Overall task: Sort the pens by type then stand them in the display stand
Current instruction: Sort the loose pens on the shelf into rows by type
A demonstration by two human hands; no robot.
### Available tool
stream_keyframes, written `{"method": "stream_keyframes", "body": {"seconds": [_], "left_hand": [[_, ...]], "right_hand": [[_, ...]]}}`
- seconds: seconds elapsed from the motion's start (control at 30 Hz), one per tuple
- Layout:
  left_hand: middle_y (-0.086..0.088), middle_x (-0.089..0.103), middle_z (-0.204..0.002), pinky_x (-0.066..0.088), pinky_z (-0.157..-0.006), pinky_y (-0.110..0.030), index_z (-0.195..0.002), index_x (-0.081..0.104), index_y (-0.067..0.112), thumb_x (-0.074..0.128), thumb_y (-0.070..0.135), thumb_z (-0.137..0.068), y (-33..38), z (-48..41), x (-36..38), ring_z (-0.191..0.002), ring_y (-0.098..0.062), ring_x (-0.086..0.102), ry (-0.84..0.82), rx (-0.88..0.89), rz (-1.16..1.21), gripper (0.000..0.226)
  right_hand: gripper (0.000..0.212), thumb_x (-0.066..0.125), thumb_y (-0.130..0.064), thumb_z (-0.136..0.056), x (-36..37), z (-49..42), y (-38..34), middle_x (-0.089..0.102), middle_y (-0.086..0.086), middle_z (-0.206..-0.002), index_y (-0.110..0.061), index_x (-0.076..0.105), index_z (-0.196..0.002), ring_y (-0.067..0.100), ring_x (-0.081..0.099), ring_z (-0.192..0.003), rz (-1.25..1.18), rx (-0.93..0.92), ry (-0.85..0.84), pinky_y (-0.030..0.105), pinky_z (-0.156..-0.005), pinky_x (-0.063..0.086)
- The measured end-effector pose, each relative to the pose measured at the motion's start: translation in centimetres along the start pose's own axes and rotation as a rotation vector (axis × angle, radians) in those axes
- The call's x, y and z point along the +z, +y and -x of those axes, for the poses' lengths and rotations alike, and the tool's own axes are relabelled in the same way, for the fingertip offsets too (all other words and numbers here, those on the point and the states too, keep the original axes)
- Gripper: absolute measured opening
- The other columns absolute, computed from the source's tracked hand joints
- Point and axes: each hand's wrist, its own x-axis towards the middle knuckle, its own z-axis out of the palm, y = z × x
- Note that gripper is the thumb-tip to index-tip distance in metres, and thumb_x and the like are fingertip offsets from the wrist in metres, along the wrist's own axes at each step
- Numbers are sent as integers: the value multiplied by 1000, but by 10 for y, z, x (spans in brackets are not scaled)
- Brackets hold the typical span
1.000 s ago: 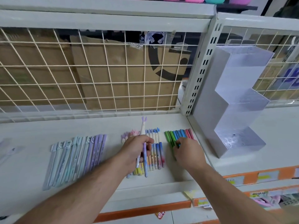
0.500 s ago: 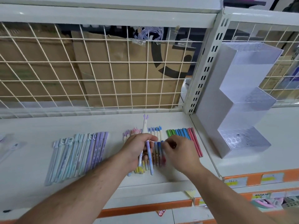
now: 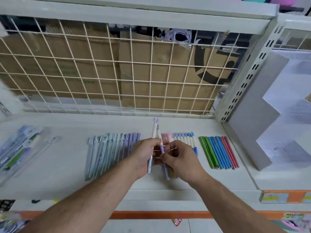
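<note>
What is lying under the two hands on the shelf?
Under the left hand and right hand, a row of cream pens lies on the shelf. Only their pink and blue tops show; the rest is covered.

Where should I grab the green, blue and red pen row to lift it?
Pinch the green, blue and red pen row across mid-barrel from above. The pens lie flat, side by side, ends even, with bare shelf on both flanks; the right hand is closest.

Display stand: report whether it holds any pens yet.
Empty, as far as visible: the display stand shows bare stepped tiers with no pens upright in them. Its right part is cut off by the frame.
</note>
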Motion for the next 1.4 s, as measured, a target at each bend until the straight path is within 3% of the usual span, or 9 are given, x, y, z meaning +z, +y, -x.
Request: {"method": "stream_keyframes", "body": {"seconds": [0.17, 0.33, 0.47, 0.6, 0.73, 0.9, 1.1, 1.23, 1.4], "left_hand": [[-17, 70, -88, 50, -48, -24, -94, 72, 1, 46, 3, -89, 17, 14, -47, -64, -23, 66, 48, -5, 63, 26], [-7, 52, -64, 28, -40, -19, -93, 69, 1, 49, 3, -88, 30, 21, -92, -46, -15, 40, 196, 23, -29, 20], [-4, 41, -58, 17, -39, -17, -89, 63, 4, 47, 9, -88, 43, 26, -121, -38, -12, 28, 169, 29, -32, 16], [-6, 37, -58, 18, -40, -17, -78, 61, 4, 41, 19, -88, 53, 30, -147, -39, -15, 26, 140, -2, -10, 26], [-5, 39, -58, 21, -40, -19, -72, 60, 5, 38, 22, -92, 53, 28, -159, -41, -16, 28, 123, -35, -31, 34], [-5, 41, -58, 26, -41, -22, -66, 58, 8, 45, 20, -86, 49, 24, -150, -45, -18, 33, 95, -33, -131, 27], [-2, 40, -60, 21, -41, -22, -75, 66, 8, 50, 17, -90, 43, 15, -125, -42, -13, 28, 32, -4, -257, 24], [-1, 43, -57, 21, -41, -21, -78, 70, 9, 56, 13, -88, 34, 9, -104, -43, -13, 35, 50, 37, -342, 17], [0, 45, -55, 26, -47, -22, -92, 70, 7, 67, 12, -83, 25, 5, -79, -48, -16, 38, 72, 8, -361, 10]], "right_hand": [[8, 68, -12, -90, 46, -5, -14, 69, -2, -64, -19, 66, -87, 6, 55, -42, -8, 24, -21, 18, -39, 41], [7, 65, -9, -89, 86, -11, -26, 67, 1, -62, -16, 64, -90, 18, 54, -45, -2, 45, 8, 30, -44, 44], [8, 63, -8, -90, 109, -14, -29, 65, -3, -57, -16, 64, -90, 14, 54, -40, 66, 71, 73, 27, -41, 42], [11, 65, -9, -88, 126, -16, -30, 70, 5, -71, -19, 65, -91, 16, 61, -48, 117, 118, 152, 31, -47, 51], [9, 68, -14, -87, 132, -14, -29, 71, 6, -80, -20, 66, -94, 21, 64, -62, 189, 127, 219, 43, -66, 59], [9, 66, -17, -89, 122, -8, -26, 71, 2, -77, -20, 65, -98, 12, 62, -51, 218, 152, 266, 26, -50, 47], [10, 63, -19, -88, 88, -4, -19, 65, -8, -64, -27, 58, -90, 7, 59, -50, 534, 132, 369, 18, -40, 37], [4, 59, -20, -89, 63, -5, -10, 59, -4, -65, -17, 58, -87, 15, 55, -57, 773, 114, 388, 24, -46, 35], [20, 49, -37, -100, 46, -9, -7, 56, -2, -76, -19, 49, -91, 22, 56, -67, 912, 144, 322, 27, -55, 37]]}}
